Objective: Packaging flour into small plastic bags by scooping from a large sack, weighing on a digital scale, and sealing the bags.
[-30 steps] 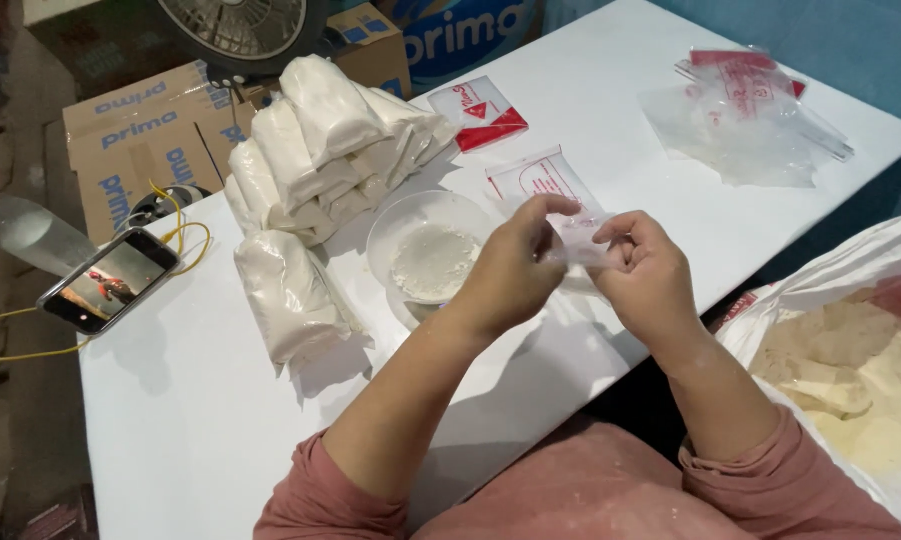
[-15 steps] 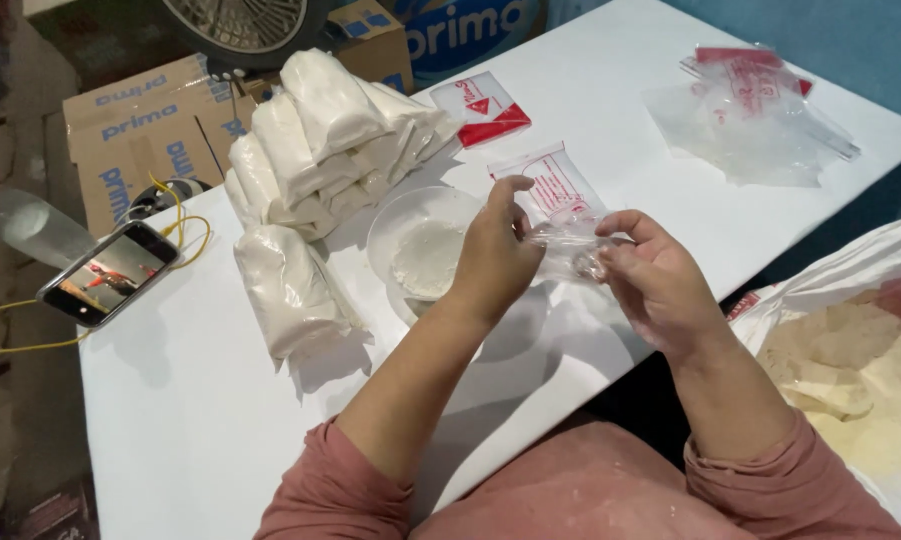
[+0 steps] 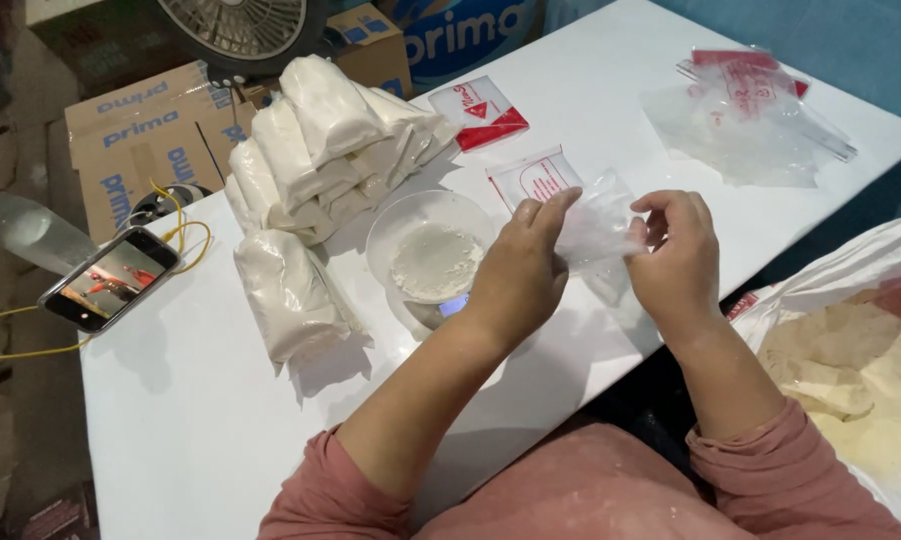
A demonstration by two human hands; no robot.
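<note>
From the head camera, both hands are raised just above the near right part of a white table (image 3: 200, 420). The left hand (image 3: 518, 270) has its fingers bent and its thumb stretched up, pinching the left edge of a small clear plastic bag (image 3: 595, 225). The right hand (image 3: 675, 250) is curled, with thumb and forefinger closed on the bag's right edge. The bag hangs between the two hands, crumpled and see-through, over the table near its right edge.

Just left of the left hand stands a clear round bowl (image 3: 430, 255) with white powder in it; it sits on a small scale (image 3: 450, 308) whose lit display shows under the rim. Beyond the bowl, at the far left, lies a pile of filled white bags (image 3: 320, 140), and one more filled bag (image 3: 285, 295) lies apart, nearer and to the left. Behind the held bag a flat bag with red print (image 3: 535, 180) lies on the table, and another red and white packet (image 3: 480, 110) lies farther back. At the far right is a loose heap of empty clear bags (image 3: 750, 110).

A phone (image 3: 110, 278) with a yellow cable rests at the table's left edge. At the near right a large white sack (image 3: 850, 360) stands open, holding pale powder.
</note>
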